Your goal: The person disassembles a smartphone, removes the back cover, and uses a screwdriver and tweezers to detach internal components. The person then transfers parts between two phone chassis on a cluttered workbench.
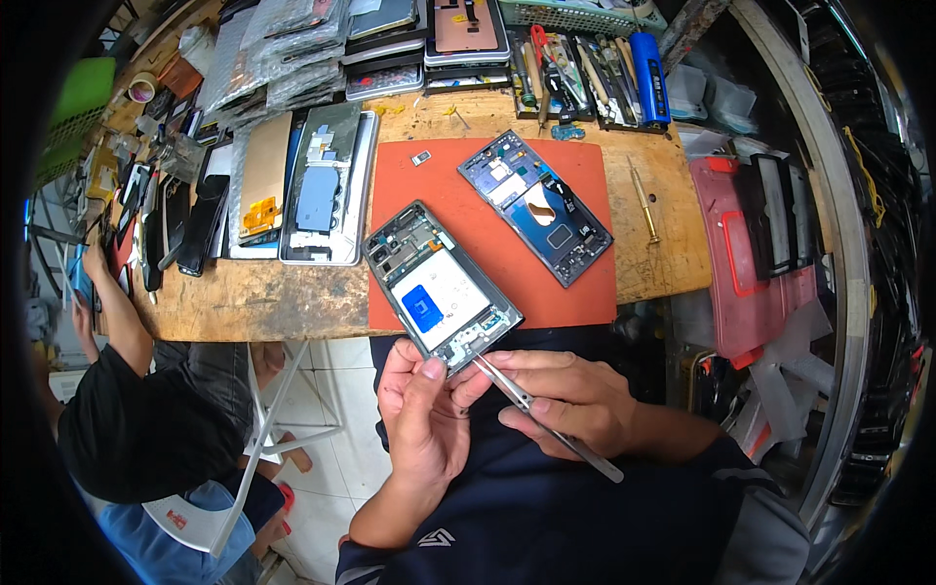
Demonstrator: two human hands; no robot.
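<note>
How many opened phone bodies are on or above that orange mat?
2. One phone body is in the left hand, partly over the orange mat; a second phone body lies on the mat's right side. Anything beneath the held one would be hidden.

— Describe the phone [442, 283].
— Opened and dark-framed, with a white battery [456, 304] bearing a blue patch [422, 308], and inner parts bared at both ends. Slanted, with the camera end [392, 249] toward the far left. Partly over the desk [244, 302], jutting past its front edge.
— And the tweezers [515, 389]?
— Slim, silver, slanting down rightward from the phone's near end, beyond the same edge. Touching? Hard to tell.
</note>
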